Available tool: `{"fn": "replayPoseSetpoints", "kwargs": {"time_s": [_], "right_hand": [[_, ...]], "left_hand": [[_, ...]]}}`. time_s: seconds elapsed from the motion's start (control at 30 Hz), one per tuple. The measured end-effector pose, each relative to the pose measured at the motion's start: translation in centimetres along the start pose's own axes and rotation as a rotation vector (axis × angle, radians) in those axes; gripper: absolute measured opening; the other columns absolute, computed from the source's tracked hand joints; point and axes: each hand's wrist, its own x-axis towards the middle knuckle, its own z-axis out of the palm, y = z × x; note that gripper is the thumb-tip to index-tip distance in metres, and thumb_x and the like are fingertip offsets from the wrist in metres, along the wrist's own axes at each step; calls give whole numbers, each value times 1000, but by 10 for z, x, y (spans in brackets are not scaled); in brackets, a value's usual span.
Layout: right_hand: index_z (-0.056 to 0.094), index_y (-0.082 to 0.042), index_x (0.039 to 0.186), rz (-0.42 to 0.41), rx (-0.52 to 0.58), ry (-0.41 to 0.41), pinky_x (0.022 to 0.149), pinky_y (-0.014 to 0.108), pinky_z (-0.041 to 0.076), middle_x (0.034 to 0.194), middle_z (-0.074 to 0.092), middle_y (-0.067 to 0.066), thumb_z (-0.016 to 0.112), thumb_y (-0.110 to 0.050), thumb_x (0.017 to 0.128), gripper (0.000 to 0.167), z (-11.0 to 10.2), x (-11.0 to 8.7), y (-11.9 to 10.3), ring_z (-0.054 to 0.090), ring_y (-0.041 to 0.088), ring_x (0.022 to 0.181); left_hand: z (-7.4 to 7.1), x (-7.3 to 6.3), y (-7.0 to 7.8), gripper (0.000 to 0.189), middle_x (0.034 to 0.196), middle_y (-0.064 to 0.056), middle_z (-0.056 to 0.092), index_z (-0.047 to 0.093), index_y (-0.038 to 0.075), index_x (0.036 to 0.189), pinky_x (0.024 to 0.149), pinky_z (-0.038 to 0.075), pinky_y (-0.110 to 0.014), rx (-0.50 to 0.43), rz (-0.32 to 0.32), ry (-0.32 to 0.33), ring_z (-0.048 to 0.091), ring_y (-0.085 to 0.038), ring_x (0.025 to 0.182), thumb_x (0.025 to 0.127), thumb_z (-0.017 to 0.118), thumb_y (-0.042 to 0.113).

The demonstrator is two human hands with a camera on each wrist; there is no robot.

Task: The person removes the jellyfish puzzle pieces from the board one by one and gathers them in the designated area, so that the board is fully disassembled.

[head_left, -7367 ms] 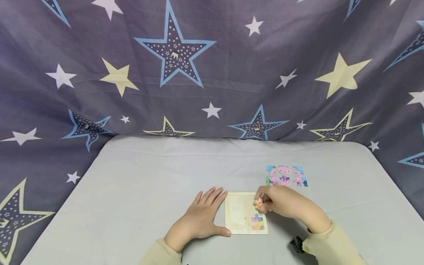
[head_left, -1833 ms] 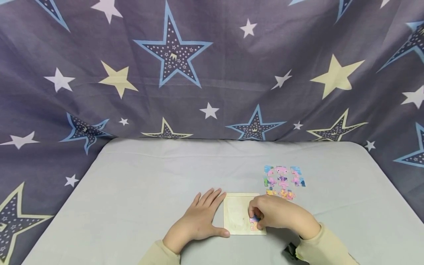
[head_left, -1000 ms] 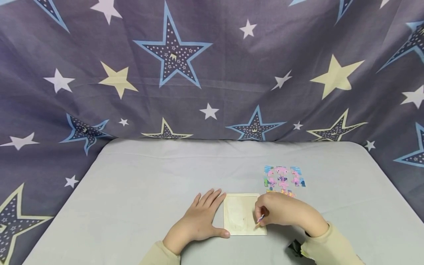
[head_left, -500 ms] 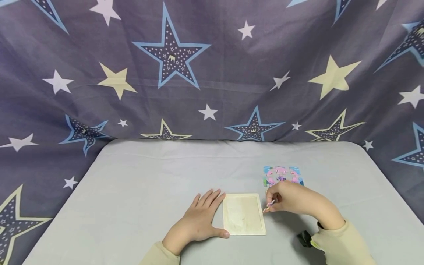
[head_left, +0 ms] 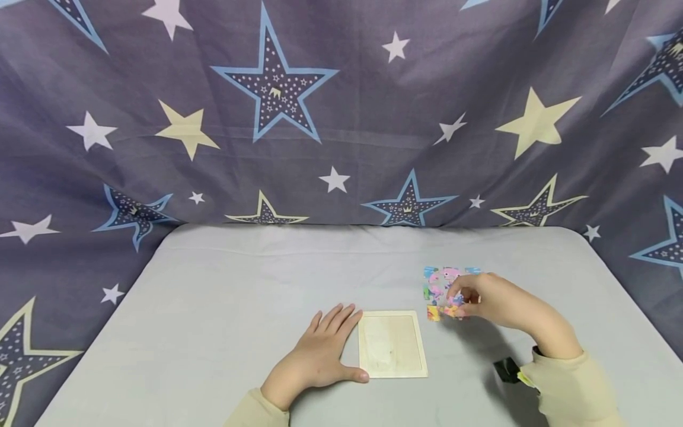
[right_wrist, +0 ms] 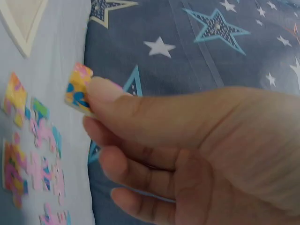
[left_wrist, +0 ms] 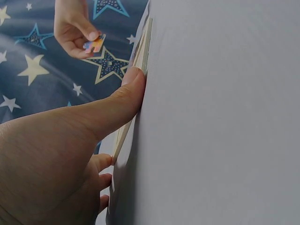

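Observation:
My left hand rests on the table with fingers spread, its thumb and index finger touching the left edge of a square wooden puzzle tray. The tray lies flat and its recess is bare. To the tray's upper right, my right hand pinches a small puzzle piece between thumb and fingertips, held above the table. Yellow, pink and blue show on that piece. Under and beside the right hand lie several loose puzzle pieces, set out in rows; the hand covers part of them in the head view.
The table has a pale grey cover. Behind it hangs a dark curtain printed with stars. A black object hangs by the right sleeve.
My right hand has lifted the puzzle piece out of the tray's lower right corner and carried it right and away, over the loose pieces. An earlier piece joined those. The left hand stays put.

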Motion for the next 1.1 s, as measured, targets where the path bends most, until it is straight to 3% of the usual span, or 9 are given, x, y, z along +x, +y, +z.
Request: {"fn": "replayPoseSetpoints", "kwargs": {"time_s": [0.23,0.8,0.9,1.1], "right_hand": [[65,-10,97,50,10,47,61,27,46,71,60,-10,79,-10,82,20,-8,-4,14,52,5,65],[70,-6,97,51,-13,125,61,26,49,74,64,-8,72,2,85,14,-17,-11,48,58,8,68],[71,-3,97,47,-1,124,58,24,48,73,63,-6,72,3,85,14,-16,-13,53,57,10,65],[72,-3,102,132,29,83,57,25,46,74,63,-4,71,0,87,15,-15,-12,58,54,10,64]], "left_hand": [[-1,0,0,110,163,-8,22,26,11,157,118,11,-59,-1,5,4,15,-30,150,75,73,66],[0,-1,0,110,162,-9,23,27,10,157,117,11,-60,0,9,10,16,-32,149,74,73,66],[0,-1,0,111,162,-9,23,27,10,157,118,11,-59,-3,8,10,16,-31,150,74,72,68],[9,2,-8,113,163,-8,21,24,13,158,117,11,-62,7,24,18,14,-32,150,73,69,72]]}}
